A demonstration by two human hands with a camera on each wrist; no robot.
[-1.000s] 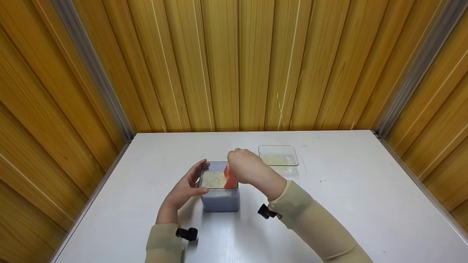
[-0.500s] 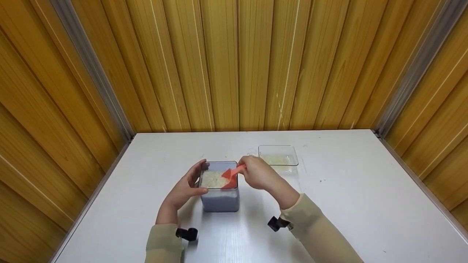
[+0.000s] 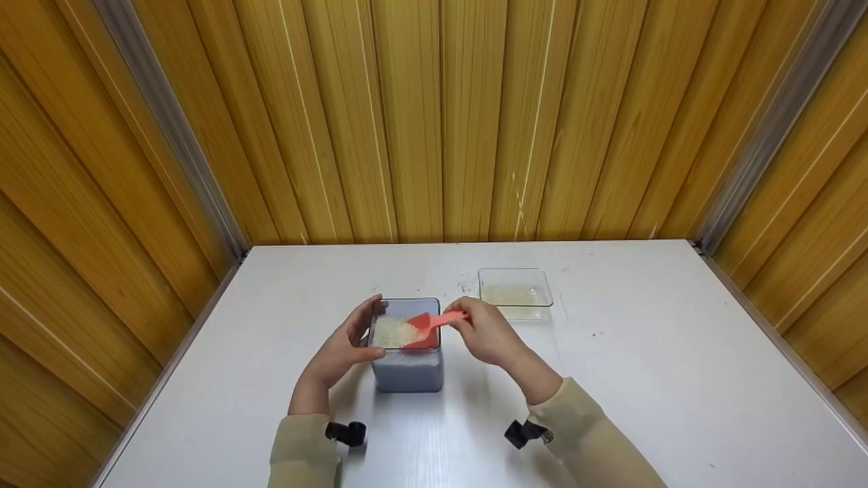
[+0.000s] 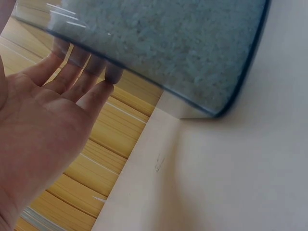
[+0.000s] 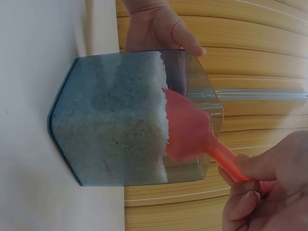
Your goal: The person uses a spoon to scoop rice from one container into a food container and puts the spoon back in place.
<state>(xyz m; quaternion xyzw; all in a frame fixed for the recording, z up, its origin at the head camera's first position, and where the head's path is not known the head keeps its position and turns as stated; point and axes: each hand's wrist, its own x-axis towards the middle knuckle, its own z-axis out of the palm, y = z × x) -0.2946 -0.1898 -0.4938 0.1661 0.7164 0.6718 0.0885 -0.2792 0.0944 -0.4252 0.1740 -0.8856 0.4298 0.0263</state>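
Observation:
A bluish see-through square container [image 3: 408, 374] stands on the table, filled most of the way with white rice [image 3: 393, 332]. My left hand [image 3: 342, 352] holds its left side, thumb at the near rim corner and fingers along the far side; the left wrist view shows those fingers [image 4: 96, 91] against the wall. My right hand [image 3: 485, 332] pinches the handle of a red scoop [image 3: 444, 318] between thumb and fingers. The scoop's bowl [image 5: 187, 127] is inside the container at the right, its front edge at the rice surface in the right wrist view.
A clear rectangular container [image 3: 517, 288] with a thin layer of rice stands behind and right of my right hand. Small specks lie on the white table [image 3: 644, 352], some beside that container. Wood-patterned walls [image 3: 441, 122] enclose the back and sides.
My right hand has moved right and toward me from over the container, and the scoop has tilted from steep to nearly level, its handle now showing. My left hand stays in place.

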